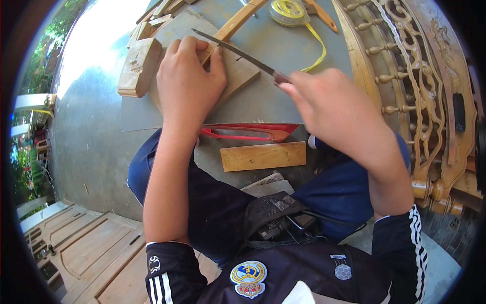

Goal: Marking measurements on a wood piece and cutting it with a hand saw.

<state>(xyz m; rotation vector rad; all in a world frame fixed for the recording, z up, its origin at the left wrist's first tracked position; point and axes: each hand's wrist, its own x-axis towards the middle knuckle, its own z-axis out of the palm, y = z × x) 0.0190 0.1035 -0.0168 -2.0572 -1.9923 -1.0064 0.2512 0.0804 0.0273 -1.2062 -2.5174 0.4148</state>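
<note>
My right hand (pixel 329 104) grips the brown handle of a narrow, dark, tapered file (pixel 235 50). The file slants up and left, its blade crossing a wooden strip (pixel 243 21) close to my left fingertips. My left hand (pixel 190 78) closes round the near end of that strip, thumb on one side and fingers on the other. Under this hand lies a flat wooden board (pixel 238 78) on the grey worktop (pixel 283 106). The strip's held end is partly hidden by my fingers.
Left of my left hand stands a thick wooden block (pixel 139 68). A yellow tape measure (pixel 288 12), its tape pulled out, lies beyond. Nearer me are a long red object (pixel 248 131) and a small plank (pixel 263 156). Carved wooden furniture (pixel 425 91) borders the right; panelled wood (pixel 96 248) lies lower left.
</note>
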